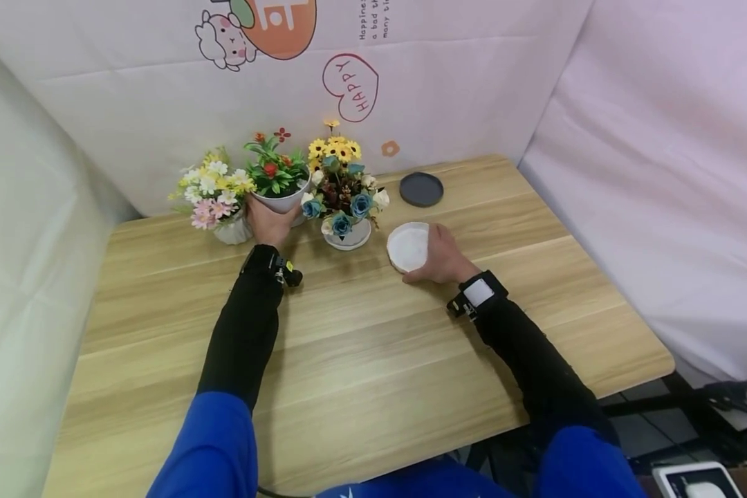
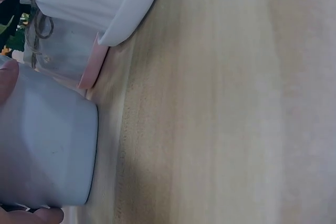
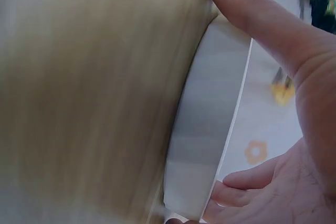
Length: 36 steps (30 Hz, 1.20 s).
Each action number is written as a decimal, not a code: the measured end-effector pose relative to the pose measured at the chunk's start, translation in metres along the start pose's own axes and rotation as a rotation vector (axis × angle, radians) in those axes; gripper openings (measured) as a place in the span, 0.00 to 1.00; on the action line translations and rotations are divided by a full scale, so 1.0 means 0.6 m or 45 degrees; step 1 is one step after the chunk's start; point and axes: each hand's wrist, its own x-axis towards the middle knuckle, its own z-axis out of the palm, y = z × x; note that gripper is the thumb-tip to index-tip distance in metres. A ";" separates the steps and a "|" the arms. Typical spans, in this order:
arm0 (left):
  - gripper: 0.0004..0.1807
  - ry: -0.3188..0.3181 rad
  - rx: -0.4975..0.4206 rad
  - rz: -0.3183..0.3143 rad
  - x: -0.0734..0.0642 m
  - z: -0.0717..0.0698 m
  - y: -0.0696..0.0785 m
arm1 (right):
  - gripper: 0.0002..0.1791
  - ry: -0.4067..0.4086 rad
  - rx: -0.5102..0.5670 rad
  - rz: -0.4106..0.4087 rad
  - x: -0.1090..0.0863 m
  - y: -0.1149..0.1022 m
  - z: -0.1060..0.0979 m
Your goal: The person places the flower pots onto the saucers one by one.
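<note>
My left hand (image 1: pixel 270 223) grips a white flower pot (image 1: pixel 283 203) holding green leaves and red flowers. In the left wrist view, the smooth pot (image 2: pixel 47 145) has a thumb or finger on either side; whether its base touches the table I cannot tell. My right hand (image 1: pixel 443 257) holds a shallow white saucer (image 1: pixel 407 247) by its right side, low at the tabletop. The right wrist view has the saucer's side wall (image 3: pixel 210 93) between the thumb and the other fingers. Parts of the fingers are hidden.
Left of the gripped pot stands a pot of white, yellow and pink flowers (image 1: pixel 214 190). To its right, blue and white flowers (image 1: pixel 342 204) stand above a white saucer (image 1: pixel 350 242), with yellow flowers (image 1: pixel 336 149) behind. A dark grey saucer (image 1: pixel 421 189) lies near the back edge.
</note>
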 end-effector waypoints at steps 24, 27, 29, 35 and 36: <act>0.66 -0.031 -0.109 0.077 -0.054 -0.026 -0.006 | 0.82 -0.262 -0.028 -0.439 -0.046 -0.141 0.086; 0.65 -0.044 -0.123 0.089 -0.066 -0.032 -0.006 | 0.83 -0.273 -0.028 -0.464 -0.048 -0.148 0.090; 0.65 -0.051 -0.130 0.091 -0.075 -0.038 -0.005 | 0.83 -0.277 -0.037 -0.475 -0.049 -0.152 0.091; 0.68 -0.078 -0.152 0.081 -0.094 -0.054 -0.008 | 0.84 -0.279 -0.039 -0.477 -0.048 -0.158 0.093; 0.68 -0.083 -0.160 0.089 -0.097 -0.057 -0.009 | 0.83 -0.276 -0.030 -0.478 -0.048 -0.158 0.094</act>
